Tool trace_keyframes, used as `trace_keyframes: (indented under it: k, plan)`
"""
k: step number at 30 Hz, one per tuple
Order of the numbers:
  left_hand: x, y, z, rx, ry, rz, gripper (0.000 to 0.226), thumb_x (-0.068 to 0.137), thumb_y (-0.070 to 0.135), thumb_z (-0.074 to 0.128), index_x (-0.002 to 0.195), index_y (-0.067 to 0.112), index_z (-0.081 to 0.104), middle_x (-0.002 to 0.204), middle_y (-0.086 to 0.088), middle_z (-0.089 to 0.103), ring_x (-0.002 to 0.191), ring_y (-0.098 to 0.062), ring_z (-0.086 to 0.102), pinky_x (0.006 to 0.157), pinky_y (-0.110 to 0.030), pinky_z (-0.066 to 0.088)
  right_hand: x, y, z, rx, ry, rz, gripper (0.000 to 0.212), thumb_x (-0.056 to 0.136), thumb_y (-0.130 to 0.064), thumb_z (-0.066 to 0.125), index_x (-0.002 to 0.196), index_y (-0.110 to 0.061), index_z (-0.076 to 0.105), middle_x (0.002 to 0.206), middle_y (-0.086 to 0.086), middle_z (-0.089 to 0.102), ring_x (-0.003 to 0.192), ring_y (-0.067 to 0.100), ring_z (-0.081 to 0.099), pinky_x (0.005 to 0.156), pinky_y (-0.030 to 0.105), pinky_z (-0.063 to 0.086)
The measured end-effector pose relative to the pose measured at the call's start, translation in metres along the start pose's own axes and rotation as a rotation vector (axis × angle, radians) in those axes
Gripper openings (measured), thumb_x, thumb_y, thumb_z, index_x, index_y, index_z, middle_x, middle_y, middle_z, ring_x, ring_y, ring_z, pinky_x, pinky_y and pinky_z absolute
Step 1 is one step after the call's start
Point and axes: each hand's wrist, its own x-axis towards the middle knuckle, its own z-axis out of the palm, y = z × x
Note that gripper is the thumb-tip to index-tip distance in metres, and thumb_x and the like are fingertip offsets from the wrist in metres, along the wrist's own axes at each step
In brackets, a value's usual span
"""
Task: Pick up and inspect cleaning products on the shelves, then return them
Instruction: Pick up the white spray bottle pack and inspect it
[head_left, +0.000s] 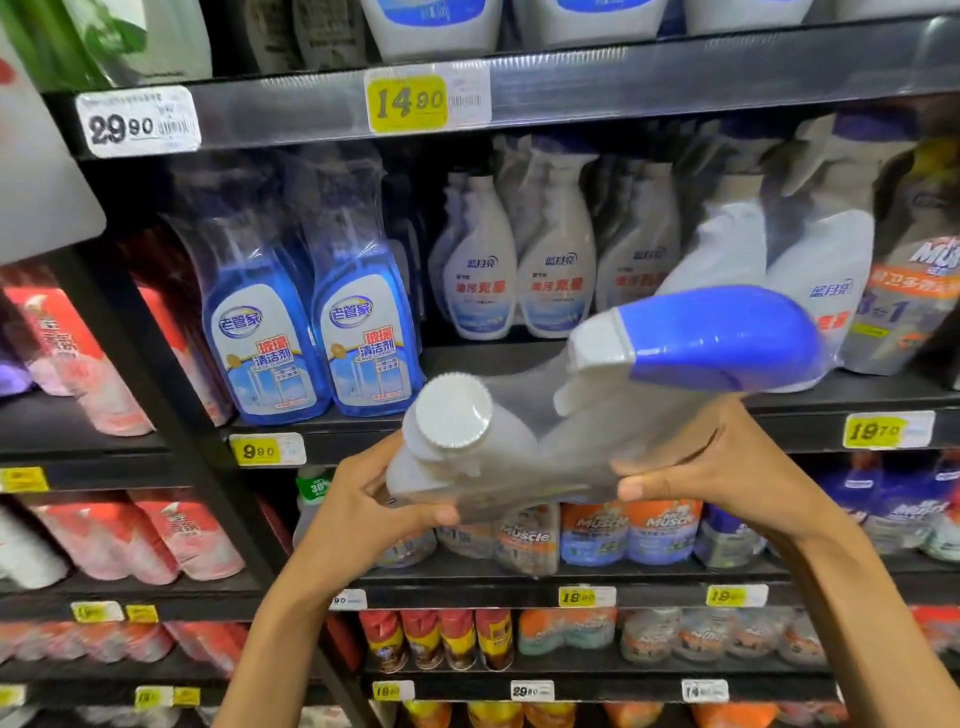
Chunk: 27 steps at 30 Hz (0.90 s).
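Note:
I hold a plastic-wrapped twin pack of cleaner (566, 441) in front of the shelves, tops tilted toward me. It joins a white refill bottle with a ribbed white cap (453, 410) and a spray bottle with a blue and white trigger head (717, 338). My left hand (384, 509) grips the pack's left underside, thumb across its front. My right hand (727, 467) grips the right side, thumb on the front edge. The pack's labels are hidden from me.
Dark shelves (571, 88) fill the view. Blue glass-cleaner bottles (311, 332) stand at middle left, white spray bottles (519, 270) behind the pack, Mr Muscle bottles (623, 535) below it, red packs (130, 540) at left. Price tags line the shelf edges.

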Motion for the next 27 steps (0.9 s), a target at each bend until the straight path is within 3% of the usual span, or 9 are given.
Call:
trace_keyframes:
  k: [2, 6, 9, 13, 16, 19, 23, 27]
  plan:
    - [-0.001, 0.001, 0.000, -0.048, 0.002, 0.007, 0.047, 0.058, 0.031, 0.081, 0.103, 0.038, 0.070, 0.106, 0.008, 0.072, 0.099, -0.010, 0.068, 0.076, -0.018, 0.054, 0.001, -0.001, 0.000, -0.001, 0.003, 0.015, 0.058, 0.050, -0.035, 0.087, 0.104, -0.043, 0.068, 0.106, -0.009, 0.073, 0.097, 0.007, 0.068, 0.077, 0.018, 0.054]
    - [0.000, -0.005, 0.014, -0.238, 0.131, -0.049, 0.053, 0.051, 0.053, 0.085, 0.098, 0.034, 0.072, 0.097, -0.002, 0.075, 0.088, -0.021, 0.072, 0.067, -0.027, 0.057, 0.005, 0.001, 0.006, 0.087, 0.076, 0.038, 0.043, 0.052, -0.048, 0.083, 0.092, -0.037, 0.073, 0.087, -0.008, 0.076, 0.079, 0.006, 0.072, 0.063, 0.017, 0.054]
    - [0.002, -0.008, 0.029, -0.350, 0.297, -0.134, 0.038, 0.054, 0.048, 0.080, 0.089, 0.034, 0.074, 0.090, -0.004, 0.076, 0.079, -0.023, 0.073, 0.059, -0.028, 0.057, 0.011, 0.003, 0.017, 0.301, 0.171, 0.044, 0.056, 0.055, -0.059, 0.082, 0.098, -0.024, 0.072, 0.090, 0.001, 0.076, 0.081, 0.016, 0.073, 0.065, 0.027, 0.058]
    - [0.002, -0.003, 0.034, -0.311, 0.337, -0.139, 0.028, 0.065, 0.049, 0.071, 0.089, 0.035, 0.071, 0.090, 0.000, 0.076, 0.078, -0.020, 0.073, 0.057, -0.024, 0.056, 0.014, -0.005, 0.023, 0.404, 0.220, 0.027, 0.035, 0.072, -0.034, 0.074, 0.106, -0.025, 0.069, 0.102, 0.013, 0.074, 0.089, 0.030, 0.072, 0.068, 0.034, 0.058]
    - [0.001, -0.002, 0.035, -0.251, 0.336, -0.155, 0.039, 0.066, 0.055, 0.064, 0.096, 0.029, 0.064, 0.087, 0.006, 0.076, 0.076, -0.015, 0.073, 0.055, -0.020, 0.055, 0.011, -0.008, 0.024, 0.402, 0.255, 0.063, 0.027, 0.073, -0.035, 0.071, 0.099, -0.027, 0.072, 0.097, 0.012, 0.075, 0.083, 0.028, 0.073, 0.064, 0.031, 0.058]
    - [-0.003, -0.005, 0.034, -0.249, 0.348, -0.226, 0.055, 0.061, 0.061, 0.052, 0.101, 0.024, 0.060, 0.082, 0.008, 0.076, 0.073, -0.011, 0.073, 0.053, -0.019, 0.054, 0.008, -0.009, 0.028, 0.463, 0.247, 0.131, 0.034, 0.067, -0.042, 0.080, 0.096, -0.025, 0.074, 0.096, 0.015, 0.074, 0.082, 0.029, 0.073, 0.064, 0.033, 0.058]
    - [-0.005, -0.006, 0.032, -0.343, 0.310, -0.351, 0.049, 0.056, 0.059, 0.062, 0.096, 0.030, 0.067, 0.090, -0.003, 0.076, 0.078, -0.022, 0.073, 0.056, -0.028, 0.057, 0.012, -0.005, 0.032, 0.503, 0.277, 0.263, 0.025, 0.075, -0.044, 0.073, 0.092, -0.026, 0.076, 0.092, 0.012, 0.074, 0.082, 0.027, 0.072, 0.070, 0.037, 0.059]
    - [-0.004, -0.008, 0.040, -0.465, 0.389, -0.403, 0.053, 0.057, 0.052, 0.065, 0.100, 0.022, 0.067, 0.090, -0.005, 0.076, 0.078, -0.024, 0.073, 0.054, -0.030, 0.057, 0.025, -0.004, 0.027, 0.585, 0.311, 0.289, 0.021, 0.081, -0.049, 0.064, 0.089, -0.035, 0.077, 0.093, 0.001, 0.075, 0.089, 0.017, 0.070, 0.082, 0.036, 0.056]
